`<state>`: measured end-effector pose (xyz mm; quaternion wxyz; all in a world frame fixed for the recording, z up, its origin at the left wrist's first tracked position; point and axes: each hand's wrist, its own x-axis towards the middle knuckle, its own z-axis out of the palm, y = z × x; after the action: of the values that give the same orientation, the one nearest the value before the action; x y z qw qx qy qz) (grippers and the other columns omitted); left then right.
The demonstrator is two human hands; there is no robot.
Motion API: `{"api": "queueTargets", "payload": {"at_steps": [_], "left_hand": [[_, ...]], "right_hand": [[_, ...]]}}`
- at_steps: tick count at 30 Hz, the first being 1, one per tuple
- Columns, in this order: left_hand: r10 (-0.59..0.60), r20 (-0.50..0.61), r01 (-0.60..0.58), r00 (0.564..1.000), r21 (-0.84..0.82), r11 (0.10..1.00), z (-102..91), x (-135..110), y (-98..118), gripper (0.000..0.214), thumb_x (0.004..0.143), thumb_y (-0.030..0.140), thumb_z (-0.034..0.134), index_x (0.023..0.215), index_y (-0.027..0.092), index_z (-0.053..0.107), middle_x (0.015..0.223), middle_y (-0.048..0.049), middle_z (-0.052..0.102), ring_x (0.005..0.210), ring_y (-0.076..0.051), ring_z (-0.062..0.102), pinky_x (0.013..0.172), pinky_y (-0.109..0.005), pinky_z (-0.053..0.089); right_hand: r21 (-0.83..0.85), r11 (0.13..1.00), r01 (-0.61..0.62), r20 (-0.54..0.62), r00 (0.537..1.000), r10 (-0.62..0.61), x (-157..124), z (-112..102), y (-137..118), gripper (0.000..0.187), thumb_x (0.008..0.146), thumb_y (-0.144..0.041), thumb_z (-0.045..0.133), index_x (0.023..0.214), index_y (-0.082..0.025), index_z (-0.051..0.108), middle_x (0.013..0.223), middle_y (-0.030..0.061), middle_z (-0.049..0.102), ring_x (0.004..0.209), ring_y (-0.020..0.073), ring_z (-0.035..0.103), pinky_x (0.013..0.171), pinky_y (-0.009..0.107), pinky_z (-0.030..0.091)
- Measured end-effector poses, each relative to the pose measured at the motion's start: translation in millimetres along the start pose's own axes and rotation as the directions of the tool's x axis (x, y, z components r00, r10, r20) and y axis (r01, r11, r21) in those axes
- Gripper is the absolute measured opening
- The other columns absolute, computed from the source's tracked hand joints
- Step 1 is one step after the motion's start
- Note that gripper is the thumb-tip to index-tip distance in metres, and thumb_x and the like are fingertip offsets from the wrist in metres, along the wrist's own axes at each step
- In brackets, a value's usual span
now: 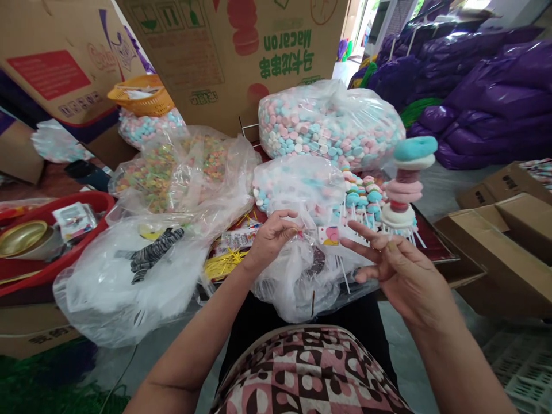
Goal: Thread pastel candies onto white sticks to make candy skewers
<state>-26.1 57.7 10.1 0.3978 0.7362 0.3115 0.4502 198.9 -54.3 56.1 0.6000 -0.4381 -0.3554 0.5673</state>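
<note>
My right hand [409, 270] is closed with thumb and finger on a marshmallow skewer [404, 192], held upright. Blue, white and pink marshmallow pieces are stacked on it with red pieces between; its stick is mostly hidden by the hand. The other fingers are spread toward the left. My left hand [276, 238] pinches the edge of a clear plastic wrapper, whose printed patch [329, 235] in pink and yellow shows between the hands. Crumpled plastic bags [288, 282] lie under it. Behind my right hand lie several finished marshmallow skewers [360, 192] with white sticks.
Large clear bags of pastel marshmallows [328, 123] and ring-shaped sweets [172, 167] stand behind. Yellow twist ties [224, 264] lie left of my hand, near a striped dark cloth piece [155, 253]. A red basin [81, 236] is at left, open cardboard boxes [495, 241] at right.
</note>
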Motion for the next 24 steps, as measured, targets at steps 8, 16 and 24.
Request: {"api": "queueTargets", "payload": {"at_steps": [8,16,24], "left_hand": [[-0.086,0.036,0.09,0.996,-0.158,0.983,-13.4,-6,-9,0.024,0.089,0.039,0.059,0.08,0.019,0.068,0.111,-0.008,0.062,0.123,-0.021,0.051,0.101,-0.035,0.04],[-0.104,0.057,0.114,0.993,-0.215,0.97,-10.8,-2,-7,0.024,0.088,0.041,0.061,0.079,0.019,0.069,0.112,-0.009,0.062,0.123,-0.022,0.051,0.097,-0.035,0.043],[-0.111,0.032,0.115,0.993,-0.178,0.977,-9.8,1,-8,0.025,0.087,0.042,0.062,0.082,0.019,0.069,0.116,-0.0095,0.062,0.122,-0.023,0.052,0.097,-0.036,0.043]], "right_hand": [[-0.323,0.946,-0.041,-0.134,0.991,-0.003,-28,-53,4,0.02,0.076,-0.041,0.075,0.082,-0.022,0.077,0.085,0.0098,0.078,0.08,0.0243,0.073,0.059,0.027,0.06],[-0.702,0.71,-0.053,-0.143,0.987,-0.068,-34,-73,3,0.031,0.078,-0.053,0.067,0.085,-0.025,0.077,0.074,0.0048,0.077,0.061,0.02,0.069,0.065,0.028,0.059],[-0.86,0.51,0.031,-0.079,0.978,-0.191,-33,-76,-1,0.03,0.078,-0.049,0.06,0.085,-0.024,0.076,0.067,0.0048,0.076,0.062,0.0258,0.074,0.061,0.033,0.061]]}}
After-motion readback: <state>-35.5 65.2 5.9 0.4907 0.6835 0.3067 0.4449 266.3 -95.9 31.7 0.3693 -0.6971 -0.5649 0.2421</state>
